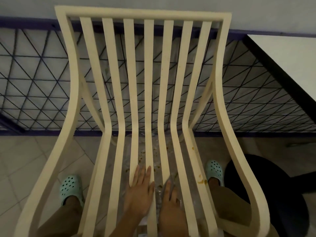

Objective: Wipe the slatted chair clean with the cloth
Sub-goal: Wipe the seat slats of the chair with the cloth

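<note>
Slatted chair (pixel 148 103), cream, fills the centre of the view, seen from above: backrest top rail at 12 o'clock, seat slats running down to 6 o'clock. Left hand (pixel 140 189) lies flat at 6 o'clock across two middle seat slats, fingers straight and slightly apart, pointing to 12, holding nothing. Right hand (pixel 169 197) rests just beside it toward 3 o'clock, on the next slat; whether its fingers clamp anything I cannot tell. A grey strip (pixel 171 183) along those fingers may be the cloth; too dim to confirm. Brown smears (pixel 202 181) sit on the outer seat slat at 4 o'clock. Clear plastic sheet (pixel 154 151) with brown specks shows under the seat. Green clogs (pixel 70 187) stand at 7 and 4 o'clock. Black round stool (pixel 266 194) at 4 o'clock; white table (pixel 283 52) at 2 o'clock; wire grid railing (pixel 34 74) behind the chair.
</note>
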